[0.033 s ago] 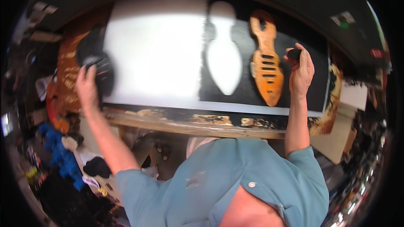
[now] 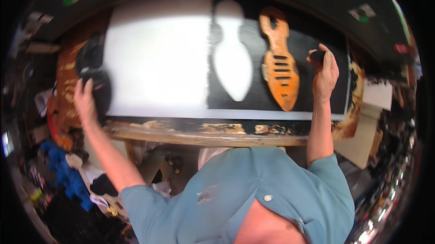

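My left hand (image 2: 84, 101) is at the left of the bench, its fingers stretched out and apart at the near-left edge of a dark, sole-shaped piece (image 2: 100, 91). Another dark piece (image 2: 93, 49) lies just beyond it. My right hand (image 2: 324, 74) is closed around a small dark object (image 2: 318, 55), mostly hidden by the fingers, over the right part of a black sheet (image 2: 319, 31). Nearest to that hand lies an orange sole-shaped template (image 2: 282, 74) with several slots and a hole at its far end. Left of it is a white sole-shaped form (image 2: 233, 65).
A large white sheet (image 2: 156, 63) covers the middle-left of the bench. The worn wooden front edge (image 2: 204, 138) runs close to my body. Blue items (image 2: 68, 176) and clutter lie at the lower left. A light board (image 2: 358, 142) stands beyond the right end.
My left hand has slid slightly toward me along the dark piece, its fingers now at the edge. The whole view has shifted a little. My right hand keeps its hold.
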